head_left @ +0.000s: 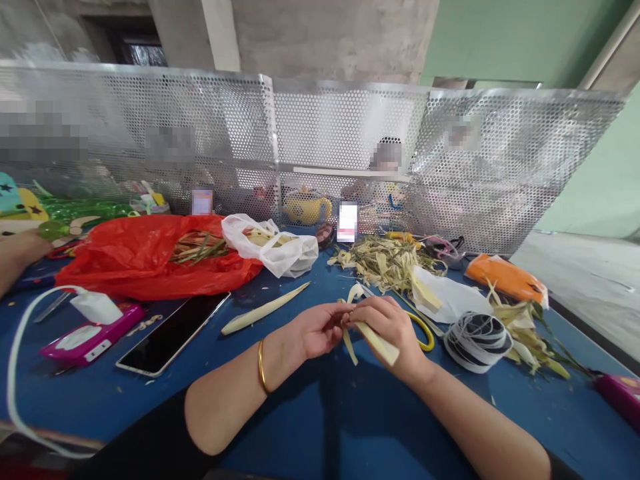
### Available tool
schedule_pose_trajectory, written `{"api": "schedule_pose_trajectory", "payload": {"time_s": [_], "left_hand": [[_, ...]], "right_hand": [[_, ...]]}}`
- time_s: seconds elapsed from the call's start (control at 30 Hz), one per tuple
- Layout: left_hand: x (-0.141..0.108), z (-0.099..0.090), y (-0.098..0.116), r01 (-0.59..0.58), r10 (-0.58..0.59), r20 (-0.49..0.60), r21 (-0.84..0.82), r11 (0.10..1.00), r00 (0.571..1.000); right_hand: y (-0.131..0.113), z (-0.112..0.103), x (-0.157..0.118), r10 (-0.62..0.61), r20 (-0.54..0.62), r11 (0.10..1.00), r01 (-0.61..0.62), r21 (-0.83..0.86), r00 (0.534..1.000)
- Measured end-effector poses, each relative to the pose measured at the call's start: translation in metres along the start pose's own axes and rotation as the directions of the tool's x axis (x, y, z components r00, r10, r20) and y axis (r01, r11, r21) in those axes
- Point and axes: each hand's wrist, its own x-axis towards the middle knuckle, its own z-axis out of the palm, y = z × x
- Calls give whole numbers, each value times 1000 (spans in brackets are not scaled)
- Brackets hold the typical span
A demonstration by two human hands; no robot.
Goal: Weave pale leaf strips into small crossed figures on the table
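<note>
My left hand (323,328), with a gold bangle at the wrist, has its thumb and fingers pinched on a narrow pale husk strip (350,347). Close against it, my right hand (393,323) is closed on the same husk material; a wider flat end (381,345) sticks out over its fingers toward me. Just behind the right hand is the yellow handle (427,333) of what looks like scissors, mostly hidden by that hand. A long pale husk piece (265,310) lies on the blue table (310,413) left of my hands.
Husk scraps (383,261) are heaped behind my hands. To the right are a roll of grey-white strapping (477,341) and an orange packet (507,279). Leftward lie a phone (175,333), purple power strip (93,337), and red bag (135,257). A perforated metal screen (345,127) stands behind.
</note>
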Motion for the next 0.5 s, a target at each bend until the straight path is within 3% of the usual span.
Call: {"api": "schedule_pose_trajectory", "payload": {"time_s": [0.13, 0.23, 0.37, 0.43, 0.5], "left_hand": [[-3, 3, -6, -163, 169, -23, 163, 973, 985], [-9, 6, -7, -253, 258, 37, 365, 896, 966], [-16, 8, -5, -256, 198, 165, 526, 811, 966], [-17, 8, -3, -257, 160, 218, 549, 795, 963], [-18, 7, -2, -253, 130, 251, 554, 794, 959]], "right_hand": [[2, -3, 3, 107, -72, 993, -103, 55, 992], [2, -9, 6, 91, -115, 996, -93, -8, 989], [3, -14, 8, 98, -52, 993, -101, -61, 994], [3, -14, 8, 225, -1, 969, -224, -106, 974], [3, -12, 7, 385, 40, 915, -376, -149, 922]]}}
